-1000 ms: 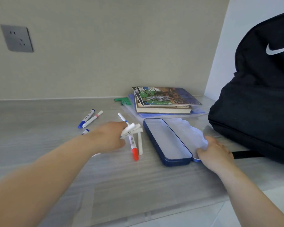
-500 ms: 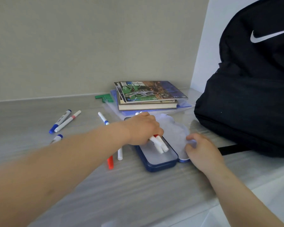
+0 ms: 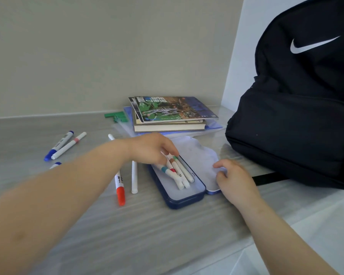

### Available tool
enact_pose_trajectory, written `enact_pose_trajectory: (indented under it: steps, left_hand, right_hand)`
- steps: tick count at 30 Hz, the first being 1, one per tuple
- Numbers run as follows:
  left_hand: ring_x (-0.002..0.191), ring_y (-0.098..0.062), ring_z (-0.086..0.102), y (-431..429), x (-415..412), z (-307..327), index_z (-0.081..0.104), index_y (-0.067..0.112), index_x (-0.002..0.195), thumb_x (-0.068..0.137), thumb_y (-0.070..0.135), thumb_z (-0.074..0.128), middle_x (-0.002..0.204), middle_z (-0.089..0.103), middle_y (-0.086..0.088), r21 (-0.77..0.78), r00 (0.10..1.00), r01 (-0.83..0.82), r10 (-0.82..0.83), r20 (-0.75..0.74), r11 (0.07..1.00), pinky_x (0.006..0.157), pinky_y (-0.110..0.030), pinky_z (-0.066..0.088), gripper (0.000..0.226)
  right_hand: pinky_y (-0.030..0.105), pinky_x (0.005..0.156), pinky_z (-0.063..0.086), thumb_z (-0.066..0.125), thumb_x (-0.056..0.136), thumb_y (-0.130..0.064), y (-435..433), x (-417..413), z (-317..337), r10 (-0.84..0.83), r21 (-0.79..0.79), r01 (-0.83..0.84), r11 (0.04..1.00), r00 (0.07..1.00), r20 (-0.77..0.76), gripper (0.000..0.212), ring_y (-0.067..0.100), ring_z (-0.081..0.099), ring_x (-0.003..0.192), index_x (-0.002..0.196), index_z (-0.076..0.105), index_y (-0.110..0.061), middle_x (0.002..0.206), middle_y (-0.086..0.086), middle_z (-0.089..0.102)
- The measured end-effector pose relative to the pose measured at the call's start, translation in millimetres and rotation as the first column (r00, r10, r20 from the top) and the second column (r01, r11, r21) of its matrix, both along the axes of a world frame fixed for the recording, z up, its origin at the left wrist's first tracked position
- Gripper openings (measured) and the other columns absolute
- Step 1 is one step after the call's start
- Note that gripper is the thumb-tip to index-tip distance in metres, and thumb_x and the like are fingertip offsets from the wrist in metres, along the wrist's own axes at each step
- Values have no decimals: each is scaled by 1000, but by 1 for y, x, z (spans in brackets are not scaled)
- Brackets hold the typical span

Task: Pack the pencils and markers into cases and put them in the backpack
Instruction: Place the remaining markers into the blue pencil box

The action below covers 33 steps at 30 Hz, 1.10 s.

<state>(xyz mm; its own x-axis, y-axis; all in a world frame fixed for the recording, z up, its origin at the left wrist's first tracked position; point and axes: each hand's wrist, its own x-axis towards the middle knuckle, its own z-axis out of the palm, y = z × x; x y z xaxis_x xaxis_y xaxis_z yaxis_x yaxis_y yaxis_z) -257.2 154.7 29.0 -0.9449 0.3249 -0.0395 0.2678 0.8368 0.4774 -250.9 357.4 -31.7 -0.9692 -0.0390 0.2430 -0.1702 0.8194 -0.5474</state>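
An open dark blue pencil case (image 3: 185, 203) lies on the grey counter, its lid (image 3: 199, 155) folded out to the right. Several white markers (image 3: 182, 175) with coloured bands lie fanned in its tray. My left hand (image 3: 149, 148) reaches over the tray's far end, with the fingers still closed on the markers' upper ends. My right hand (image 3: 234, 181) presses on the lid's near corner. Loose on the counter to the left are a red-capped marker (image 3: 120, 192), a plain white marker (image 3: 134, 179), a blue-capped marker (image 3: 59, 145) and a red-banded marker (image 3: 69, 145). The black backpack (image 3: 296, 126) stands at the right.
A stack of books (image 3: 171, 116) on a clear folder sits behind the case by the wall. A green plastic piece (image 3: 117, 117) lies to their left. Another blue cap (image 3: 56, 164) peeks out beside my left forearm. The counter's front edge runs below my arms.
My left hand carried a bundle of markers from the counter rightward into the case, and they now lie fanned in the tray. My right hand stayed on the lid.
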Motion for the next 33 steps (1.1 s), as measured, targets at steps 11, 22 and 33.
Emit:
enact_pose_trajectory:
  steps: [11,22,33]
  left_hand:
    - [124,-32,40,-108,91,-10,47,19,123,79,63,37,135,46,-8,-178,607,-793,735,-301,582,100,-40,33,63]
    - [131,-28,35,-95,93,-33,35,7,132,73,76,34,138,42,-10,56,651,-756,740,169,653,106,-36,30,91]
    - [129,-26,32,-19,65,-49,26,9,135,79,46,49,137,41,-9,-199,740,-671,662,-117,715,100,-37,29,71]
  right_hand:
    - [26,79,32,43,87,-2,-2,4,1,59,13,-58,998,996,-64,32,24,43,118,114,58,-9,126,9,55]
    - [29,80,34,46,86,-2,-5,13,2,74,24,-73,997,996,-54,27,29,48,112,106,64,-6,120,13,58]
    - [31,90,36,46,87,-3,-5,10,1,72,82,-64,995,993,-90,25,29,44,115,102,66,-6,118,12,61]
